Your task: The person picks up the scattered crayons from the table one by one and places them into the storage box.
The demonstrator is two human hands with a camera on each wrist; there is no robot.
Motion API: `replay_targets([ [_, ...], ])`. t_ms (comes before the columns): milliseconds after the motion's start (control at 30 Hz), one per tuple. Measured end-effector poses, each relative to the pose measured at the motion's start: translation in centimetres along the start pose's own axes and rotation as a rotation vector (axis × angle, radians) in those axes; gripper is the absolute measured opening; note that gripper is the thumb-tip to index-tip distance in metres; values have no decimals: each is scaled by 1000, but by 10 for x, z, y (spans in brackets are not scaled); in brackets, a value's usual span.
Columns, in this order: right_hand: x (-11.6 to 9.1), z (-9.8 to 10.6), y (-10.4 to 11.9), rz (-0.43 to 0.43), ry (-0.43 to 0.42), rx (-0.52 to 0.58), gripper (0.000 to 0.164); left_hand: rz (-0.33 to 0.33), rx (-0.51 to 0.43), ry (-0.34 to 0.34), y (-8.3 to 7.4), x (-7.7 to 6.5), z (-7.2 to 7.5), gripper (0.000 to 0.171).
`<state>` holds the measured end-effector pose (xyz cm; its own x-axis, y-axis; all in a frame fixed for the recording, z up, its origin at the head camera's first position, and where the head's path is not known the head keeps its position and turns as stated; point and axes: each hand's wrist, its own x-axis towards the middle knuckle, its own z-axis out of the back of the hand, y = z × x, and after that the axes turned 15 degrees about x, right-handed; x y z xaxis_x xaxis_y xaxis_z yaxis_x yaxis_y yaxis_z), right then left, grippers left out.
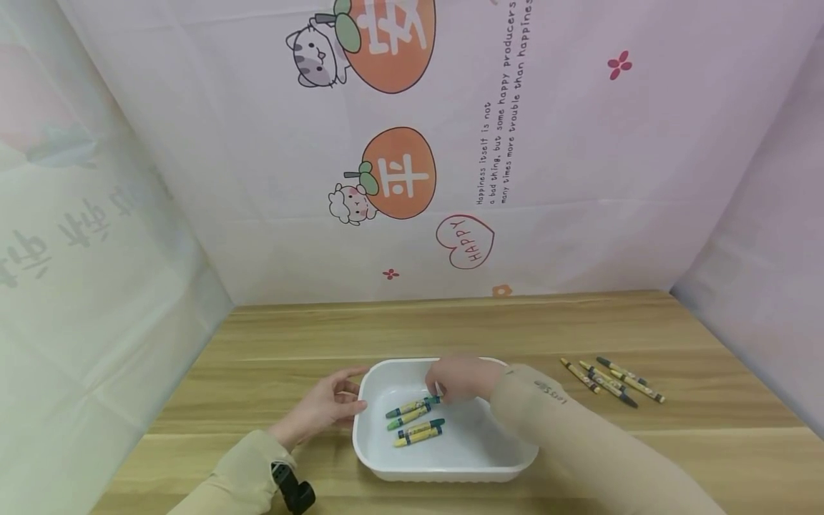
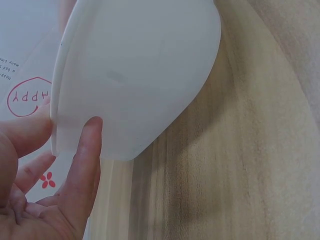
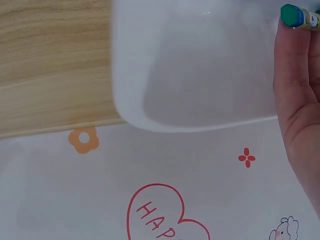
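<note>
A white plastic tray (image 1: 450, 468) stands on the wooden table, and several crayons in yellow patterned wrappers, such as a yellow crayon (image 1: 418, 437), lie in its left half. My right hand (image 1: 465, 378) reaches over the far rim into the tray. It pinches a green crayon (image 3: 300, 18), whose blunt end shows past the fingertip in the right wrist view; the rest is cut off by that frame. My left hand (image 1: 325, 404) is at the tray's left end. Its fingers (image 2: 90, 145) are extended and touch the outer wall, one near the rim.
Several more crayons (image 1: 611, 383) lie loosely grouped on the table (image 1: 309, 332) to the right of the tray. A printed white cloth (image 1: 553, 236) hangs behind the table's far edge, and pale cloth (image 1: 759, 236) flanks the sides.
</note>
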<state>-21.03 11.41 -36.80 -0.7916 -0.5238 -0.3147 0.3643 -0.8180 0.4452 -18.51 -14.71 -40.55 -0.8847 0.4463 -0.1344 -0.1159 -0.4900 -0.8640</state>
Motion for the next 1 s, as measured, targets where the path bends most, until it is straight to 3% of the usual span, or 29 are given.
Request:
replay_targets([
  [133, 0, 0, 2, 1, 2, -13, 13, 4, 0, 0, -1, 0, 0, 64],
  [367, -6, 6, 0, 0, -3, 72, 16, 18, 6, -3, 0, 1, -1, 64],
  [600, -27, 34, -3, 143, -58, 169, 19, 20, 11, -12, 0, 1, -2, 65],
  [833, -58, 62, -33, 277, -162, 257, 21, 25, -1, -9, -1, 1, -1, 64],
  [1000, -78, 70, -62, 295, -252, 309, 18, 26, -3, -8, -1, 1, -1, 63],
])
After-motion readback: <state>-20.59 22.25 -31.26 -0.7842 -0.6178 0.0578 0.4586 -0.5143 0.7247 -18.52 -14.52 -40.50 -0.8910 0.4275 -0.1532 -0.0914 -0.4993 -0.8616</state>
